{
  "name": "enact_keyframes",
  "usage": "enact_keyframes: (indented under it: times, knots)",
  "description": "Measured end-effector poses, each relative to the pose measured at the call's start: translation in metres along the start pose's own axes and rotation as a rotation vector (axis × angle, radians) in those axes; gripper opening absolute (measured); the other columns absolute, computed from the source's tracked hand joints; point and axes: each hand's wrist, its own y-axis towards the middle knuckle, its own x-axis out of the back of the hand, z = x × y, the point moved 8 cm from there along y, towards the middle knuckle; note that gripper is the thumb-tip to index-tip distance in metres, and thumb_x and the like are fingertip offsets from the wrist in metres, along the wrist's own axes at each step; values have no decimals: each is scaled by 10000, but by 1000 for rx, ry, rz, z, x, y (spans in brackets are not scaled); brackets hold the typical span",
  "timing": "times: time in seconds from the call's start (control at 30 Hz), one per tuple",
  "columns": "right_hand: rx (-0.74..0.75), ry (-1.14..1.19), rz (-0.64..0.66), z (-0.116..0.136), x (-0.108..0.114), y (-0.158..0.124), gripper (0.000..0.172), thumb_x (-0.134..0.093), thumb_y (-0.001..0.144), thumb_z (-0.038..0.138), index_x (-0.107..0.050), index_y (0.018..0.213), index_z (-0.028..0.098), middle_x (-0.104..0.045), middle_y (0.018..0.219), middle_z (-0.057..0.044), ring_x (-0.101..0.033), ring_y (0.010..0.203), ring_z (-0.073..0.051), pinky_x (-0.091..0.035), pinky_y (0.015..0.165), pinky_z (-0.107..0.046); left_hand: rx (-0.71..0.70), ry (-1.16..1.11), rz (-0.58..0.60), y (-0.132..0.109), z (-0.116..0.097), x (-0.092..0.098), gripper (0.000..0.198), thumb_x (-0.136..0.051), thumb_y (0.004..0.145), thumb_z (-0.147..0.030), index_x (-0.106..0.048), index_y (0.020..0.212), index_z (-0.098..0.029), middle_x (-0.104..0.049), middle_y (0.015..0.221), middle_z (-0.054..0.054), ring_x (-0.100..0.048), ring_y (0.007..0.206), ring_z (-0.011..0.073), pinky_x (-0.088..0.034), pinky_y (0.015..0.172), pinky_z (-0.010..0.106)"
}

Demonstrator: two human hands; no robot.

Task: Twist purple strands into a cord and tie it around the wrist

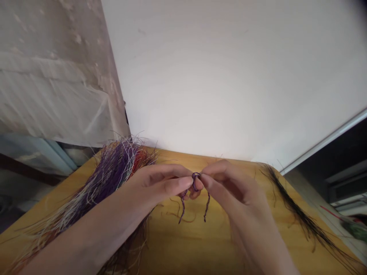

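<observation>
A short purple braided cord [207, 208] is looped between my hands above the tabletop, with its two ends hanging down. My left hand [169, 183] pinches one side of the small loop between thumb and index finger. On the other side, my right hand [226, 185] grips the cord with thumb and forefinger close to the crossing. The fingertips of both hands almost meet at the loop. Whether the loop is drawn into a knot, I cannot tell.
A thick bundle of purple, white and red strands [110, 175] lies left, partly under my left forearm. Black strands [292, 204] stretch along the right edge of the wooden table [183, 248]. A white panel [212, 84] rises behind; a sheer curtain [57, 95] hangs far left.
</observation>
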Motion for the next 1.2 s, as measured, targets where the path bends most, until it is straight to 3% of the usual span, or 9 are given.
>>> enact_keyframes:
  times: [0.17, 0.33, 0.5, 0.7, 0.87, 1.03, 1.2]
  knots:
    - [-93, 1, 78, 0, 0, 1, 99, -652, 869, 276, -667, 793, 214, -670, 787, 25, -639, 820, -114, -509, 759, -193, -15, 96, -41, -4, -6, 3, 193, -571, 880, -245, -730, 772, -238, -641, 790, -2, -572, 820, 128, -451, 757, 209]
    - [-76, -2, -4, 5, 7, -1, 72, -720, 801, 247, -692, 739, 225, -658, 725, 37, -594, 729, -103, -483, 645, -170, -85, 225, -103, -7, -10, 8, 175, -575, 904, -263, -745, 884, -295, -712, 893, -21, -633, 864, 127, -501, 762, 201]
    - [-195, 114, 64, -6, -1, -6, 88, -751, 772, 241, -690, 713, 220, -646, 638, 52, -578, 615, -78, -482, 566, -150, -183, 319, -150, -10, -21, 6, 192, -539, 932, -259, -707, 856, -312, -718, 853, -66, -665, 854, 104, -520, 766, 163]
    - [-105, 15, 22, -2, 2, -4, 81, -727, 802, 257, -692, 740, 220, -677, 635, 48, -640, 636, -87, -526, 603, -150, -360, 880, -307, -22, -49, -4, 140, -536, 897, -255, -674, 901, -278, -717, 833, -78, -661, 751, 114, -489, 597, 182]
    - [37, -146, -32, 9, 2, -4, 72, -709, 795, 206, -687, 727, 215, -680, 644, 45, -647, 624, -90, -536, 621, -155, -519, 1203, -379, -32, -55, -15, 124, -516, 917, -243, -640, 928, -246, -713, 868, -43, -657, 798, 154, -471, 698, 279]
    - [72, -207, -18, 11, -2, -3, 46, -666, 819, 203, -684, 777, 212, -670, 683, 29, -626, 617, -104, -523, 573, -184, -669, 1558, -400, -39, -59, -27, 283, -391, 957, -182, -659, 867, -169, -720, 811, 44, -656, 726, 217, -446, 654, 360]
    - [-43, -42, 67, 4, -5, -1, 93, -663, 844, 225, -691, 764, 189, -643, 627, 27, -600, 567, -88, -495, 513, -167, -837, 1770, -389, -50, -60, -40, 361, -325, 968, -163, -685, 929, -166, -726, 845, 40, -641, 760, 229, -416, 767, 393]
